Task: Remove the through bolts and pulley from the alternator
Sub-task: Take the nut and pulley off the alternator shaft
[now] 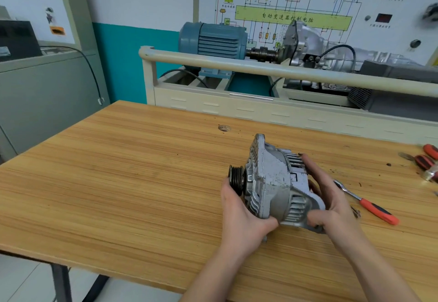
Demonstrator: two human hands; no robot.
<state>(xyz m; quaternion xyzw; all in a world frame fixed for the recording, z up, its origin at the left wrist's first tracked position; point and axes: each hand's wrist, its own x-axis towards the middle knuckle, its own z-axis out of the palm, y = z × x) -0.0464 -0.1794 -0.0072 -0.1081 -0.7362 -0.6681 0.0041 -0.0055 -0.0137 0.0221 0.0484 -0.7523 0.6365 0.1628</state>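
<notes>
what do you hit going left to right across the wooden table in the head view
pulley → alternator → ratchet with orange handle → red-handled tools at the table's right edge

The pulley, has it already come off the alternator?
No, the pulley is mounted on the alternator at its left end, against the left hand.

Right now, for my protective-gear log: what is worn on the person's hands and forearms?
Nothing visible: the left hand and right hand are bare, with no gloves, rings or watch. Both forearms are bare to the frame's edge, no sleeves in sight.
</notes>
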